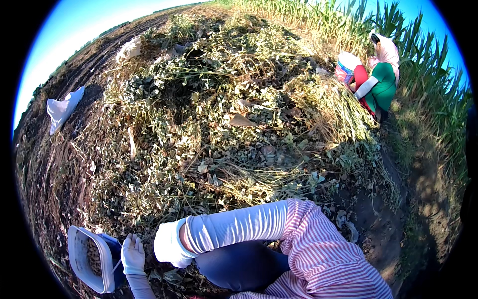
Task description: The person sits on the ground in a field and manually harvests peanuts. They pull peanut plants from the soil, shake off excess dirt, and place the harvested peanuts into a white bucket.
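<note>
My left hand [133, 254], in a white glove, is beside a white and blue plastic bucket [105, 263]. Its fingers are extended, and I see nothing held in it. The tilted bucket holds peanuts in their shells [93, 258]. My right hand [171, 244], also white-gloved, hangs low over the plant litter to the right of the left hand. Its fingers are turned away, so whatever they may hold is hidden. A heap of wilted, uprooted plants [231, 157], with leaves and pale stems, spreads across the ground before me.
At the far right another person [382, 84] crouches by the heap, near a white and pink bucket [347, 67]. White sacks lie on the left soil [65, 108] and behind the heap [129, 49]. Standing corn [429, 74] lines the right. My bent knee [239, 265] is under my right arm.
</note>
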`<state>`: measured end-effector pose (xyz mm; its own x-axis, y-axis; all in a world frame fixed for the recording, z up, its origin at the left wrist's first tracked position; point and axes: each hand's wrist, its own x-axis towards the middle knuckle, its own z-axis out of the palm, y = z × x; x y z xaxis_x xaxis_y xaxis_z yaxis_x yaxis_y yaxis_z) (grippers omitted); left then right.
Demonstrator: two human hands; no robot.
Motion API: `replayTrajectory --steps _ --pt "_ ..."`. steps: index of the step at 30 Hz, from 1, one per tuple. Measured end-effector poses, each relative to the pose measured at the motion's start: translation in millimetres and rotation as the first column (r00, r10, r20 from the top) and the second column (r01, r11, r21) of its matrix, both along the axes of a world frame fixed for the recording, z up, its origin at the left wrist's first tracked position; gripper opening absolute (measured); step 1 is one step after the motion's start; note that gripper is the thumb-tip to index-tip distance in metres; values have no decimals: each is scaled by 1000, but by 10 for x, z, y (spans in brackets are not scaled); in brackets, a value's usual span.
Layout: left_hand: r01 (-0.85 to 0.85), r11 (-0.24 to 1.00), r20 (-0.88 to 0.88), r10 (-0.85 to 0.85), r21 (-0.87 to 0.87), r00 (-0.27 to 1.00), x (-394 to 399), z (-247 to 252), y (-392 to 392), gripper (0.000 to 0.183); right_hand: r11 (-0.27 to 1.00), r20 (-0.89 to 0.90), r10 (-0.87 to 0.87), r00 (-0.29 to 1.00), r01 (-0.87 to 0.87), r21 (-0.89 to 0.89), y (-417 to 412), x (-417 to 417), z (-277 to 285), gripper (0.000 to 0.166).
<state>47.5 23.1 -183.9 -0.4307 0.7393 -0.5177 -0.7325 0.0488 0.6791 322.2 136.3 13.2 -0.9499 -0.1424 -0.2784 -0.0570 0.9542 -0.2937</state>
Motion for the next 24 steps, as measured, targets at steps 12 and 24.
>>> replayTrajectory --steps 12,24 --pt "27 1000 -7 -27 5 1000 38 -1 19 31 999 18 -19 1000 19 -40 13 48 25 31" --pt "9 999 0 -9 50 1000 125 205 15 31 997 -96 -39 995 32 -76 -12 122 122 17"
